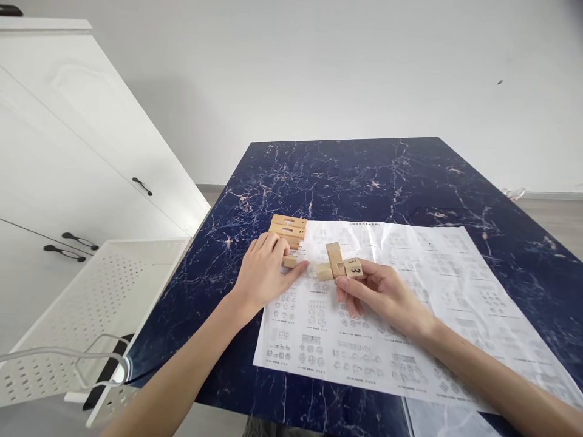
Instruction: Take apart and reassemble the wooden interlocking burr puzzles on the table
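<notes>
Item: wooden interlocking puzzle, partly assembled. Right hand [382,294] pinches a joined cluster of notched blocks [339,264], one marked 3, above the printed instruction sheet [410,315]. Left hand [264,273] closes its fingers on a loose block [289,261] at the sheet's left edge. Stack of unjoined pieces [288,229] lies just beyond it on the marble table [364,176]. Several pieces appear still unfitted.

A dark blue marble-patterned table [364,176] fills the centre before a plain white wall [319,67]; white cabinets [68,152] with black handles [142,186] stand at left.
</notes>
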Demonstrator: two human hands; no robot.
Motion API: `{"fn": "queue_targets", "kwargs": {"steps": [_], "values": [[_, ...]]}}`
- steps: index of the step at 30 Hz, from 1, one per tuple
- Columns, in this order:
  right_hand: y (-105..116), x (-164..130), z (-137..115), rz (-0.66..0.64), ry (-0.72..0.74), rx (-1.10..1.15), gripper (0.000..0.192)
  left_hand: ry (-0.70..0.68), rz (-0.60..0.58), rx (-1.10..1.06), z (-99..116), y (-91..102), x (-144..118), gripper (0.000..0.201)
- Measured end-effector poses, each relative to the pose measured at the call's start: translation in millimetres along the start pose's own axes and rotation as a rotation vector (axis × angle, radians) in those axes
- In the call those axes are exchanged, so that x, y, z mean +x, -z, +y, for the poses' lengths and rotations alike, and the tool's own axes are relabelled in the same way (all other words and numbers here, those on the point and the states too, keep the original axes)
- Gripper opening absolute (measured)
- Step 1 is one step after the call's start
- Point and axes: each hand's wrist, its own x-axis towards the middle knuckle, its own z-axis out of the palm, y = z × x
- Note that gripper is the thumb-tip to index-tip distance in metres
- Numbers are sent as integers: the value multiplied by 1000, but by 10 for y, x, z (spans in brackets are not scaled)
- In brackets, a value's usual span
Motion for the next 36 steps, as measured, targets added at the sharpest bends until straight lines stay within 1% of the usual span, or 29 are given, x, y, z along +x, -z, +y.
{"fn": "queue_targets", "kwargs": {"steps": [3, 5, 6, 8, 10, 11, 13, 16, 19, 21, 24, 25, 27, 30, 36], "values": [[1, -14, 7, 0, -2, -27, 33, 10, 20, 9, -3, -4, -3, 44], [0, -23, 15, 1, -1, -35, 33, 14, 66, -12, 21, 18, 3, 46], [-1, -27, 20, 0, -2, -41, 32, 14, 101, -56, 42, 39, 8, 45], [-6, -33, 26, -2, -4, -62, 32, 16, 174, -226, 99, 99, 18, 34], [-15, -37, 27, -12, -2, -88, 33, 36, 204, -466, 165, 167, 19, 17], [-20, -38, 26, -20, -3, -99, 33, 47, 182, -557, 196, 197, 16, 15], [-30, -39, 27, -33, -6, -117, 33, 47, 81, -692, 254, 238, 1, 17], [-35, -44, 42, -40, -11, -149, 31, 15, -104, -800, 328, 256, -21, 28], [-24, -57, 57, -75, -13, -185, 33, 61, -226, -860, 396, 267, -21, 33], [-13, -66, 52, -120, -7, -199, 35, 103, -283, -885, 431, 285, -12, 40], [-3, -77, 23, -178, 30, -210, 41, 116, -366, -944, 455, 310, -5, 42], [-1, -79, 14, -172, 44, -227, 44, 118, -394, -965, 457, 313, -6, 42], [-1, -84, 2, -117, 71, -271, 52, 130, -443, -995, 456, 311, -14, 41], [0, -90, -5, -42, 79, -301, 57, 133, -504, -1005, 456, 302, -25, 41], [19, -68, -56, -53, 47, -314, 63, 81, -590, -1034, 489, 295, -40, 47]]}}
